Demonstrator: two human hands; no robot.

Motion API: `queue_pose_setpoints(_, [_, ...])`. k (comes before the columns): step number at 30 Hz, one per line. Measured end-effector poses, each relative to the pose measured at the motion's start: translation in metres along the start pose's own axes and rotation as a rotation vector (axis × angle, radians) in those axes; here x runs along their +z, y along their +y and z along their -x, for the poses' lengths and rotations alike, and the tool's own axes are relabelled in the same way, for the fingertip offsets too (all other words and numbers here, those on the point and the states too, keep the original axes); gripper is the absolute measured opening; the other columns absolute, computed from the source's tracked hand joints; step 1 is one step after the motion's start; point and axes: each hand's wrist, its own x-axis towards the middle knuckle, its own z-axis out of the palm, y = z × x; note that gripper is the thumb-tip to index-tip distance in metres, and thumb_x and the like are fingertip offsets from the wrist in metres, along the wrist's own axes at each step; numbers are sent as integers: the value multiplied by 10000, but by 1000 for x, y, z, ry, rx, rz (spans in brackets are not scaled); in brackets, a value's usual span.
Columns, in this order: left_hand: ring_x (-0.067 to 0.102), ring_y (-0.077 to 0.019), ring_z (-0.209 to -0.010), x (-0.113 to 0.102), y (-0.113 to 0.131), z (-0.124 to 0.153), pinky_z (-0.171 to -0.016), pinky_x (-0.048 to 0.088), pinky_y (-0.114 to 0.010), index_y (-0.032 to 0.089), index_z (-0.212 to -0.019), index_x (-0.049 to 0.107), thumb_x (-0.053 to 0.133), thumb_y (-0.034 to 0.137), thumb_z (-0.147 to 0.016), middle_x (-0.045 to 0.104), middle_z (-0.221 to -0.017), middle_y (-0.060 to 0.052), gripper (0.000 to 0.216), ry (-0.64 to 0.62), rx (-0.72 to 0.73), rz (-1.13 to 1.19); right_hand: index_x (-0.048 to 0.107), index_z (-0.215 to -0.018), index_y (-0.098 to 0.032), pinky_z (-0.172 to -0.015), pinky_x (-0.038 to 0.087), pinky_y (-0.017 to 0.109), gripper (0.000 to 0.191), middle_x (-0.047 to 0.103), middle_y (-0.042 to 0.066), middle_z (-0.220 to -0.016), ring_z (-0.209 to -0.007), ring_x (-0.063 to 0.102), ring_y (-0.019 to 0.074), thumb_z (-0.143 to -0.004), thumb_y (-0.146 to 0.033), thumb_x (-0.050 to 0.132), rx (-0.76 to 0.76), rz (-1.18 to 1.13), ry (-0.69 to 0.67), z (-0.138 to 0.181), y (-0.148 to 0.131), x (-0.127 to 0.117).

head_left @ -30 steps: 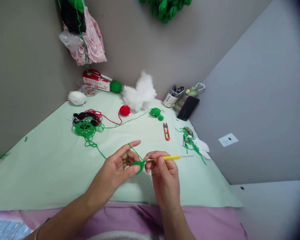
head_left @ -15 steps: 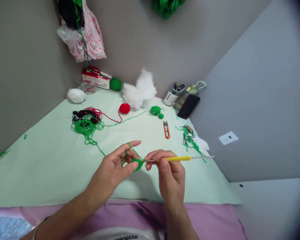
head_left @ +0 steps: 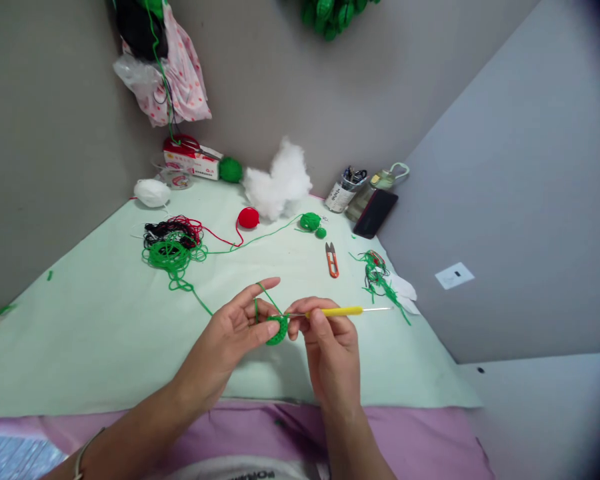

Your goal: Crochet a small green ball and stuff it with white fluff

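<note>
Between thumb and fingers, my left hand point(head_left: 227, 337) pinches a small round green crochet piece point(head_left: 279, 332). Green yarn point(head_left: 270, 297) runs over its raised index finger and down to the piece. My right hand point(head_left: 333, 347) grips a crochet hook point(head_left: 340, 311) by its yellow handle. The hook's inner metal end meets the top edge of the crochet piece; its exact tip is hard to make out. A second thin metal end points out to the right. The yarn trails back from my left hand to a loose green tangle point(head_left: 170, 255).
Behind my hands lie a red yarn ball point(head_left: 249, 218), a green crocheted ball point(head_left: 310, 222), white stuffing point(head_left: 279, 183) and orange thread snips point(head_left: 333, 260). At right are yarn scraps point(head_left: 380, 273), a phone point(head_left: 376, 213) and a pen cup point(head_left: 345, 189). A white yarn ball point(head_left: 151, 193) stands far left.
My right hand and the hook have shifted left, closer to my left hand. The crochet piece is turned so that more of its round face shows.
</note>
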Motion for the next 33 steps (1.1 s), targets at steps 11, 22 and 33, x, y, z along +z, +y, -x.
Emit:
queue_pose_setpoints(11, [633,-151,-892,-1,-2,-2,-906,483,-316,257,-1554,497,829,253,-861,683,-918,16,768,-46,10,39,829,-978,-280,-719,494,304,143,734,37,-932,-816,620,154,-985,-283,686,-133,146,-18,6,6,-4])
queue_pose_setpoints(22, [583,-148,-891,0,1,-3,-884,457,-279,298,-1375,672,842,269,-845,648,-919,25,557,3,36,-51,748,-815,-220,-600,479,244,222,689,11,-798,-615,555,101,-849,-426,826,204,-256,51,-5,-1,3])
queue_pose_setpoints(33, [597,-187,-930,-1,1,-3,-923,446,-330,300,-1410,651,827,298,-855,657,-926,8,582,0,17,-80,783,-814,-208,-643,490,269,214,711,29,-818,-647,586,115,-901,-404,772,146,-141,14,-6,-5,-1])
